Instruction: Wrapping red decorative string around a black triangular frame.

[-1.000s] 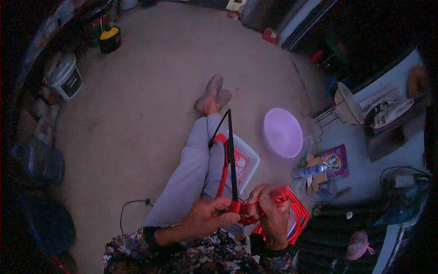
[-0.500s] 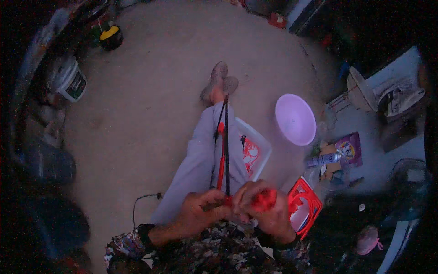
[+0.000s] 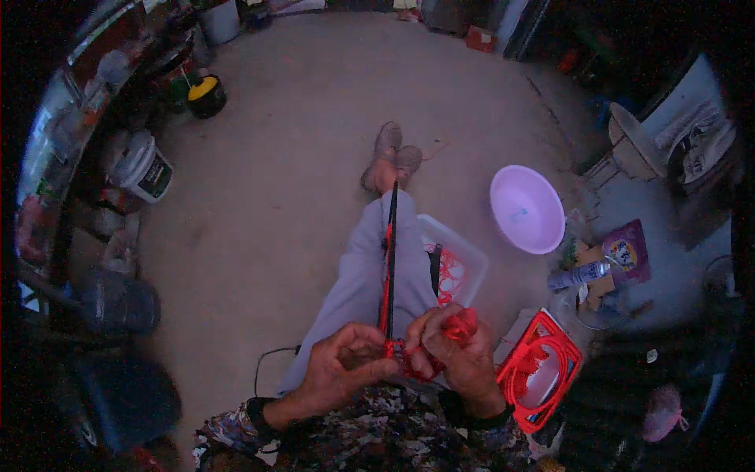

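The floor point(image 3: 259, 181) is a plain grey-brown expanse; a round lavender basin point(image 3: 528, 209) sits on it at right; nearer the legs stands a pale rectangular tub point(image 3: 472, 263), with red pieces inside; the person's shoes point(image 3: 387, 141) rest on it, close together; at left stand a white bucket point(image 3: 145, 169) with a dark label and, farther off, a black-and-yellow container point(image 3: 206, 96); a red box point(image 3: 480, 38) sits near the far edge.

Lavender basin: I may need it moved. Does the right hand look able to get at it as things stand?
Probably not without leaning forward: the lavender basin stands well beyond the right hand, which grips a red cord bundle.
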Motion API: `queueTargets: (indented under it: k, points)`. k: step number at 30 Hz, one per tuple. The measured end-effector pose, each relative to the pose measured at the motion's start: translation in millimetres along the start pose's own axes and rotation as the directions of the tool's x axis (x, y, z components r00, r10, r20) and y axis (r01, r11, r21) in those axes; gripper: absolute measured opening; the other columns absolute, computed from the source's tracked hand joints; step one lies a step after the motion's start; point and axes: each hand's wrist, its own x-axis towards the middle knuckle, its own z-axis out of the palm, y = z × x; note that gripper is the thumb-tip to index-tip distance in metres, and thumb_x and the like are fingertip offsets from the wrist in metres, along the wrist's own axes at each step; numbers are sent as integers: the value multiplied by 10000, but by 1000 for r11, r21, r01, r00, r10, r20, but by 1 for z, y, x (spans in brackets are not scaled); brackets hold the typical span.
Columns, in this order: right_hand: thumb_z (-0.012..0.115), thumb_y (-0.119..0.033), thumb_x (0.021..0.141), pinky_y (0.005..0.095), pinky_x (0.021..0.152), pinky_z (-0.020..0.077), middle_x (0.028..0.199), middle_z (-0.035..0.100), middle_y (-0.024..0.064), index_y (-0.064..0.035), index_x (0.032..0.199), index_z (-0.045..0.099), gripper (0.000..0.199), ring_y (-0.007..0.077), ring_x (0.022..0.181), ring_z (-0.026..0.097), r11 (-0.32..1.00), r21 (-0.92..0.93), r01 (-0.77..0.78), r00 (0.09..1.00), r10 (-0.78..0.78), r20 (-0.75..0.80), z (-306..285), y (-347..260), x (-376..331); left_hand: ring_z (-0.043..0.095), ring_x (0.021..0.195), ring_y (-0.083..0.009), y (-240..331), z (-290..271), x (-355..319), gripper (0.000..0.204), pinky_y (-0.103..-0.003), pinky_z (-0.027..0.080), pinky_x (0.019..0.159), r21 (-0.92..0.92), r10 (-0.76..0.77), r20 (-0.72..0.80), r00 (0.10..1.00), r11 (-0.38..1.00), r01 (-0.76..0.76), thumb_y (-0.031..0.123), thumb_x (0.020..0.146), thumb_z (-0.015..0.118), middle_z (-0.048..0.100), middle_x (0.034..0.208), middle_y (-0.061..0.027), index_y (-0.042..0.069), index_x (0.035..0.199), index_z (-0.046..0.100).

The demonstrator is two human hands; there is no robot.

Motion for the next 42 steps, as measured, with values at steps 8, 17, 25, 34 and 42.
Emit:
queueTargets:
  k: [8, 17, 25, 34, 42]
  points:
    - [576, -107, 824, 236, 499, 418, 811, 569, 130, -18, 785, 505, 121, 133, 573, 518, 997, -60, -57, 996, 53, -66, -7, -1, 9, 564, 862, -100, -5, -6, 6, 290, -254, 469, 766, -11, 56, 80, 995, 998, -55, 14, 764, 655, 595, 899, -56, 9, 1000, 486]
    - [557, -1, 785, 244, 441, 399, 806, 551, 152, 6, 764, 502, 59, 153, 523, 511, 1000, -8, -6, 996, 7, 88, -2, 1, 8, 554, 853, -92, 10, -10, 7, 291, -250, 454, 770, 2, 65, 115, 991, 998, -65, 5, 766, 649, 579, 915, -49, 20, 999, 475]
    - [586, -10, 760, 240, 480, 427, 816, 562, 151, 4, 782, 518, 73, 151, 580, 543, 983, -151, -103, 989, 117, 86, 1, -12, 6, 546, 843, -84, 12, -13, 10, 295, -239, 446, 738, 59, 75, 133, 988, 995, -84, 21, 762, 660, 582, 905, -47, 28, 991, 475]
    - [616, -46, 732, 230, 498, 422, 813, 578, 141, -12, 797, 565, 90, 142, 593, 545, 919, -384, 94, 996, -81, 49, -24, -14, 25, 558, 843, -97, 35, -23, 21, 210, -243, 450, 744, 57, -137, 167, 976, 990, 129, 97, 816, 611, 601, 879, -39, 26, 997, 532]
    - [625, -57, 756, 220, 489, 413, 670, 547, 33, -20, 802, 568, 82, 92, 555, 510, 879, -413, -237, 968, 176, -180, -32, -5, 25, 567, 839, -124, 29, -34, 34, 256, -260, 443, 771, 58, -179, 221, 959, 984, 170, 222, 869, 544, 602, 887, -59, -2, 993, 543]
